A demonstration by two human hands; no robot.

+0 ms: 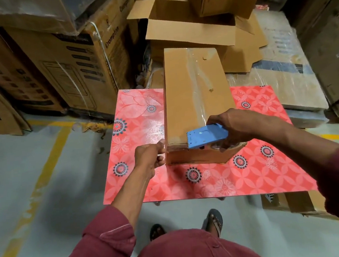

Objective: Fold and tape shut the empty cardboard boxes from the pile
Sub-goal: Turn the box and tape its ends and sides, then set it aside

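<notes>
A long brown cardboard box [184, 98] lies on a small red flowered table [190, 186], its top seam covered with clear tape. My right hand [234, 126] is shut on a blue tape dispenser [205, 136] held at the box's near top edge, its roll over the near end face. My left hand [149, 156] presses against the box's near left corner with its fingers curled; whether it pinches a tape end is unclear. An open-flapped empty box [188, 31] and flattened boxes lie in the pile behind.
Large printed cartons [71, 61] are stacked at the left and back. A plastic-wrapped flat carton [284, 84] lies at the right, with dark stacks beyond. Another box [295, 201] sits under the table's right side. Grey floor with yellow lines [49, 160]; my feet are below.
</notes>
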